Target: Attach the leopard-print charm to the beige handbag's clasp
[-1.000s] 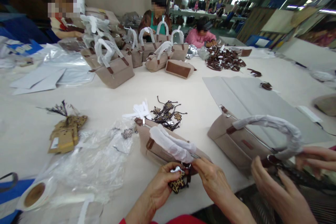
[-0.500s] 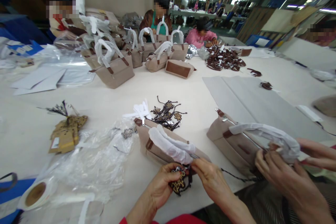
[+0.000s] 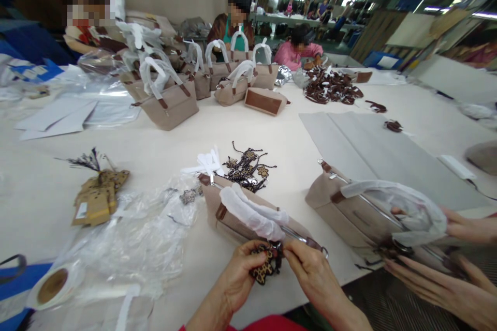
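Handbag [image 3: 229, 230], beige with brown trim, sits at the near middle of the desk [image 3: 264, 129] in the head view, its white-wrapped handles [image 3: 248, 214] lying along the top. At its near right side, the left hand [image 3: 243, 271] is closed, thumb and fingers gripping a leopard-print charm [image 3: 263, 269]. The right hand [image 3: 310, 266] is pinched just beside it, on what seems to be the edge of a dark fitting [image 3: 277, 258]; exactly what lies between those fingertips is hard to see. More charms [image 3: 248, 165] lie heaped just beyond the handbag, beside white strips [image 3: 209, 160]. Clear plastic film [image 3: 155, 232] and brown hang tags [image 3: 95, 201] lie to the left. At the near right, a co-worker's hand [image 3: 438, 282] is at a second handbag [image 3: 341, 217].

For good handling here, the left hand should bear the charm's weight in a light, firm pinch, so that the right hand can work the fitting without tugging the bag. Any loose cord is best held clear of the zip [image 3: 297, 232], and the charm turned untwisted, patterned face outward. Force could crease the handle wrap or make the bag slide.

Of writing, little can be read. A blue package [image 3: 34, 70] at the far left carries large white marks, too blurred to make out. The white sticker [image 3: 81, 210] on the hang tags is too small to read, and no brand name is legible on either handbag.
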Demonstrator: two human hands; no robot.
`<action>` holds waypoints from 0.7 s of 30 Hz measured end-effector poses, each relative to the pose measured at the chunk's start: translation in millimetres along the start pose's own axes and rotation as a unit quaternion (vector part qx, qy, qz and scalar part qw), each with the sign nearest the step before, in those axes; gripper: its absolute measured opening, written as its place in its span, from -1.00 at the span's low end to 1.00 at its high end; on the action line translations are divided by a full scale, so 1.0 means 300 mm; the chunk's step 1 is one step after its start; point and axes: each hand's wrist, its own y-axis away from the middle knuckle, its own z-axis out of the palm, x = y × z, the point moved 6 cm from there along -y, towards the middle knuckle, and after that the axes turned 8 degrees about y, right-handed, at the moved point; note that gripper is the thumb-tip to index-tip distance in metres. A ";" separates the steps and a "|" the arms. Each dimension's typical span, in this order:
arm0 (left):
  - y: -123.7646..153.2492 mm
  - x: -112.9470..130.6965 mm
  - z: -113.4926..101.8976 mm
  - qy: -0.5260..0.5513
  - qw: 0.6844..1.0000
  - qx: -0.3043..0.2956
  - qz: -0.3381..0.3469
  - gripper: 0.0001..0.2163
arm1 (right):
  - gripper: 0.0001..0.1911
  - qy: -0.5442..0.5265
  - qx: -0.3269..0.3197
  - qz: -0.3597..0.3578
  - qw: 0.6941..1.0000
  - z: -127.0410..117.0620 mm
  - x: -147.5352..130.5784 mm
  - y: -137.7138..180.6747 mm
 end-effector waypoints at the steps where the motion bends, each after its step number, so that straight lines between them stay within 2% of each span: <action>1: 0.002 0.002 0.001 -0.002 1.000 0.006 0.003 -0.74 | -0.75 -0.003 -0.002 0.002 1.000 0.000 -0.003 0.001; 6: 0.007 0.004 0.000 0.004 0.999 0.022 0.022 -0.74 | -0.75 -0.015 -0.007 0.008 1.000 0.003 -0.015 0.007; 16: 0.010 -0.005 0.010 0.012 1.000 0.008 0.000 -0.74 | -0.74 -0.024 -0.001 0.018 1.000 0.006 0.011 0.008; 21: 0.003 -0.012 -0.002 0.008 1.000 0.015 0.013 -0.75 | -0.74 -0.023 -0.002 0.017 1.000 0.009 0.005 0.007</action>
